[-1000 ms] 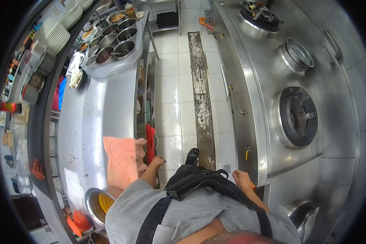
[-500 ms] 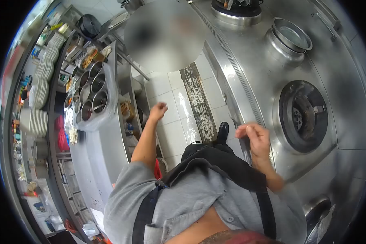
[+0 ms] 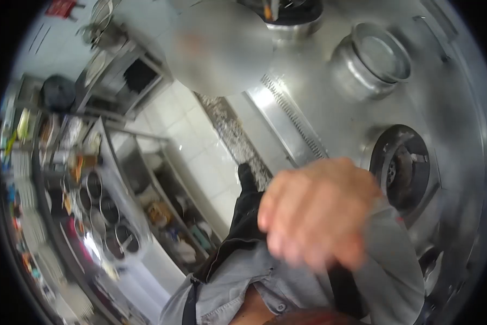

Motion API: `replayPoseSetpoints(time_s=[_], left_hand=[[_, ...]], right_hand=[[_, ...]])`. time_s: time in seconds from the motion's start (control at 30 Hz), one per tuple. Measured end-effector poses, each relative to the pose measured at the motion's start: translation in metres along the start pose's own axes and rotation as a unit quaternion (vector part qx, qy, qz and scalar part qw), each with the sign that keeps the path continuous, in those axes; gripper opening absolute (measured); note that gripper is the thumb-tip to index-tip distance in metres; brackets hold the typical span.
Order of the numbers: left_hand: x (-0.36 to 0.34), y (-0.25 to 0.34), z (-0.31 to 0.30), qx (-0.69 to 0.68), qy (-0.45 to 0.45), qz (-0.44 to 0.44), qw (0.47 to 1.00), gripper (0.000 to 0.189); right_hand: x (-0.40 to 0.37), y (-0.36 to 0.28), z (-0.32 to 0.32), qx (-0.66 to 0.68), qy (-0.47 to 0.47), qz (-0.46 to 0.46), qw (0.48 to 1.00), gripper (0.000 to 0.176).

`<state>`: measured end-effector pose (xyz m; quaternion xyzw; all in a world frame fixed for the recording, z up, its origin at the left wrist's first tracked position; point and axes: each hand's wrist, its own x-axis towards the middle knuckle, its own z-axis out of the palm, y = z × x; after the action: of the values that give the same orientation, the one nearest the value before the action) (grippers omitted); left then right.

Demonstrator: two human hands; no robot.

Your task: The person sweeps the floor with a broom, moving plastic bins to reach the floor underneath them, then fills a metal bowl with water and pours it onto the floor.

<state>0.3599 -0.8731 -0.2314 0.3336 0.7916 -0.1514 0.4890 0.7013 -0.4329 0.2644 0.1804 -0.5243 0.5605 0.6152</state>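
Note:
My right hand [image 3: 314,214] is raised close to the camera, in front of my grey shirt and dark apron strap. Its back faces me, and motion smears the fingers, which bend downward. Whether anything is in them cannot be made out. My left hand is out of view. Beyond the right hand is a steel stove top [image 3: 343,127] with a dark round wok burner [image 3: 381,162]. Farther back on it stands a rounded metal pot [image 3: 357,70] with a metal bowl or basin [image 3: 382,52] on top.
On the left, a steel counter [image 3: 146,271] holds several round metal containers [image 3: 109,210]. Stacked white plates [image 3: 31,219] stand on a shelf at far left. Tiled floor [image 3: 186,143] with a worn dark strip [image 3: 230,130] runs between counter and stove. Another burner [image 3: 292,27] is at the back.
The view has turned, bringing more of the left counter and back corner in. My right hand has risen from beside the stove edge toward the camera. My left hand has left the view.

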Motion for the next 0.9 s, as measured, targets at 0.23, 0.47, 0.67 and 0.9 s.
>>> replayPoseSetpoints(time_s=[0.23,0.47,0.67,0.9], left_hand=[[0.161,0.245,-0.322,0.013,-0.002,0.333,0.943,0.026],[-0.010,0.698,-0.437,-0.129,-0.113,0.469,0.866,0.026],[-0.024,0.947,-0.366,-0.004,-0.093,0.533,0.841,0.035],[0.014,1.125,-0.299,-0.057,-0.016,0.512,0.857,0.052]], right_hand=[[-0.133,0.009,-0.126,-0.498,0.259,0.483,0.672,0.018],[-0.167,-0.116,-0.246,-0.572,0.569,0.234,0.543,0.025],[-0.157,-0.188,-0.460,-0.705,0.636,0.117,0.291,0.046],[-0.149,-0.229,-0.582,-0.644,0.682,0.284,0.199,0.060]])
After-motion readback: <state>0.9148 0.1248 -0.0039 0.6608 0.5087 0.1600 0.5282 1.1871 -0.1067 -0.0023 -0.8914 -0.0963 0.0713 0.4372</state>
